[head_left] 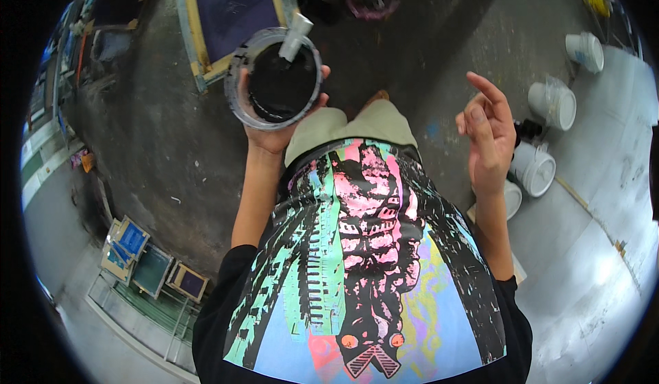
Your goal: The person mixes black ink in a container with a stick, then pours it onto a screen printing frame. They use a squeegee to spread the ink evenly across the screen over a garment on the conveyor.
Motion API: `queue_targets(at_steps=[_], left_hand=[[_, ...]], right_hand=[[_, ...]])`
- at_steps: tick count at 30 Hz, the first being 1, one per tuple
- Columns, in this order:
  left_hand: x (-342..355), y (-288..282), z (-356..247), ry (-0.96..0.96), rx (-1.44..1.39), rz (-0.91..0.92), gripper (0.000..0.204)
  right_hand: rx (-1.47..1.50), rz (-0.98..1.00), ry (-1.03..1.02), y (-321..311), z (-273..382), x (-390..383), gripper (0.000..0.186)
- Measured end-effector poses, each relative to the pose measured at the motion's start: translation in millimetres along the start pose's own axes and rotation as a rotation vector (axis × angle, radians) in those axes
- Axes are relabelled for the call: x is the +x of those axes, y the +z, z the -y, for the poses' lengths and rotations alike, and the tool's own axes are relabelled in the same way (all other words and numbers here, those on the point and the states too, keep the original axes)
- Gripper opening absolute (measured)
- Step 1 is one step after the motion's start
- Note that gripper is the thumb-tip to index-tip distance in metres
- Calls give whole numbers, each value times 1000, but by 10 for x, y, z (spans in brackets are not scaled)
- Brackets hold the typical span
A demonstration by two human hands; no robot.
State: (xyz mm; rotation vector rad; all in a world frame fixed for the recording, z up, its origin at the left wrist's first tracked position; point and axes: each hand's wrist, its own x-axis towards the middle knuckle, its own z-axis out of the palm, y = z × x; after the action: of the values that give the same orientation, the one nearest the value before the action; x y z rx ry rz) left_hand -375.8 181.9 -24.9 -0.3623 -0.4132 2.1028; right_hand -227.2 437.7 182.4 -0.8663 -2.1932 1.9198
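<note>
My left hand (271, 137) is wrapped round a clear round plastic tub (240, 102) from below, its thumb and fingertips showing at the sides. Black ink or paint (278, 85) lies inside the tub and smears its wall. A pale, wrapped handle (296, 39) sticks up out of the black, leaning on the far rim; its lower end is hidden. Off to the right, my right hand (489, 133) is raised with nothing in it, the index finger stretched out and the other fingers partly curled.
Just beyond the tub stands a wood-framed printing screen (230, 6) with dark purple mesh. Several white lidded buckets (552, 102) line the right side by a grey sheet surface (597, 185). Small framed screens (152, 271) sit on a rack at lower left. The dark floor (165, 144) is stained.
</note>
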Motion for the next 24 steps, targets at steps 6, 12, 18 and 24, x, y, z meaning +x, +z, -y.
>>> queue_targets(at_steps=[6, 12, 18, 24], left_hand=[[-42, -80, 205, 57, 202, -175, 89], [-146, -251, 235, 112, 172, -326, 83], [-10, -282, 410, 74, 185, -297, 62], [57, -273, 556, 40, 249, -395, 58]], right_hand=[[955, 114, 426, 369, -110, 536, 57], [790, 133, 456, 514, -266, 510, 57], [-351, 99, -43, 724, -576, 732, 50], [-540, 295, -175, 925, -307, 687, 25]])
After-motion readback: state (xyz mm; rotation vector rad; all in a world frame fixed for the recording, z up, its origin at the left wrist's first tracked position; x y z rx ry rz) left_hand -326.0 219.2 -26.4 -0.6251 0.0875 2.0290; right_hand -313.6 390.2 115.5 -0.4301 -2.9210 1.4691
